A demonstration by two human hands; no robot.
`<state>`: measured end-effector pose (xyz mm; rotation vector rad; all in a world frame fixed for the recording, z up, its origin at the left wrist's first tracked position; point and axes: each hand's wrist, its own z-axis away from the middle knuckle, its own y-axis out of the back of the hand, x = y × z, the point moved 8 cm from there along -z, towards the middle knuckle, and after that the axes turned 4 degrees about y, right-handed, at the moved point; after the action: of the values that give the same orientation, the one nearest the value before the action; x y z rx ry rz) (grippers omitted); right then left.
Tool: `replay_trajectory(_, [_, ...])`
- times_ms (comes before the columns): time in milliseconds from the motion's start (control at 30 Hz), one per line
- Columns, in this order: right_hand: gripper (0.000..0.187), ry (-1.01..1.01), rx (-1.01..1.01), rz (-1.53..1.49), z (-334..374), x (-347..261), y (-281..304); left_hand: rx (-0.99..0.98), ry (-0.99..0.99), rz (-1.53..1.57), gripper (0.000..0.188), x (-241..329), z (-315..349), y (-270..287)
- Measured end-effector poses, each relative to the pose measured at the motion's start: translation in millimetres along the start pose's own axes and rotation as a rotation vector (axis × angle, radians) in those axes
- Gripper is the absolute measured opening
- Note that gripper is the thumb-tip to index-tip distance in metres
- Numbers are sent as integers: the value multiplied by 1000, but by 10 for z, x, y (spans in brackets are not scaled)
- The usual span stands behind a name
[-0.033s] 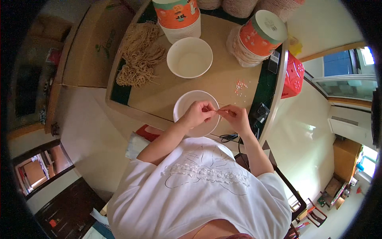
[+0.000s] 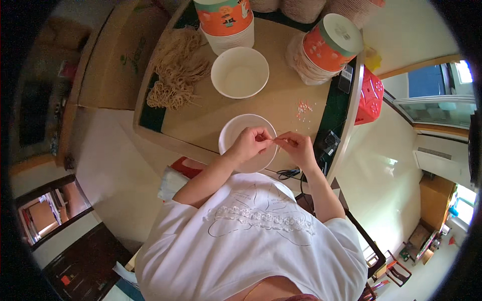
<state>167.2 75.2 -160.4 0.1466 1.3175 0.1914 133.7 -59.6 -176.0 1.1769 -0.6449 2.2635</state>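
My left hand [image 2: 250, 143] and my right hand [image 2: 297, 149] meet over the right side of a white paper bowl [image 2: 233, 131] at the table's near edge. The fingertips of both are pinched together, almost touching. Whatever lies between them is too small to make out. Just beyond, a second white paper bowl [image 2: 240, 72] stands upright, its inside bare. A tangled heap of beige string [image 2: 175, 70] lies to its left. Small orange and white bits [image 2: 304, 109] are scattered on the cardboard right of my hands.
At the back stands a stack of orange-printed paper bowls [image 2: 226, 22]; another stack [image 2: 329, 45], upside down in plastic, is at the right. A dark phone-like device [image 2: 345, 78], a black adapter [image 2: 330, 142] and a cable [image 2: 288, 173] line the right edge. A red stool [image 2: 369, 95] stands beyond.
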Motion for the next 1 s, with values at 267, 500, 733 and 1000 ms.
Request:
replay_trajectory(267, [7, 39, 1, -34, -396, 146, -4, 464, -334, -314, 8, 77, 24, 213])
replay_trajectory(500, [7, 29, -82, -136, -696, 591, -59, 612, -353, -496, 14, -1, -20, 245])
replay_trajectory(733, [13, -70, -83, -234, -662, 682, -128, 652, -380, -571, 13, 34, -49, 237])
replay_trajectory(1000, [11, -44, -77, -265, -632, 717, -169, 620, -344, -565, 11, -2, -101, 229])
